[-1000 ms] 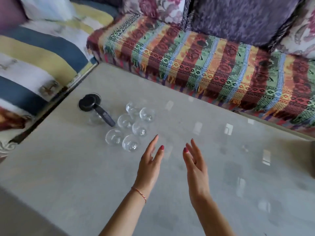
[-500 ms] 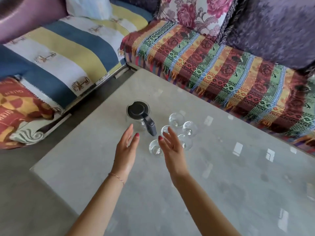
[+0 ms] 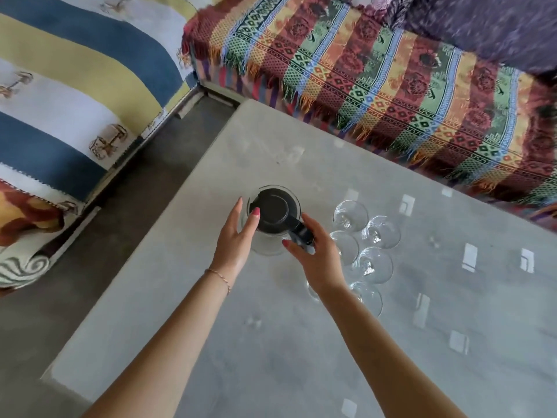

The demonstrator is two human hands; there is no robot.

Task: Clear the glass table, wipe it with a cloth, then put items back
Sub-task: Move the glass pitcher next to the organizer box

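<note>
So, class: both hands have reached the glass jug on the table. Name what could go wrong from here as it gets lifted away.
1. The right hand at the jug's black handle sits right beside the clustered glasses; its wrist could knock one over.
2. The left hand only rests straight fingers against the jug, so the smooth wall may slip.
3. The black lid could come loose if the jug tilts.

Glasses (image 3: pixel 375 263) crowd jug (image 3: pixel 272 220) right — left open.
</note>
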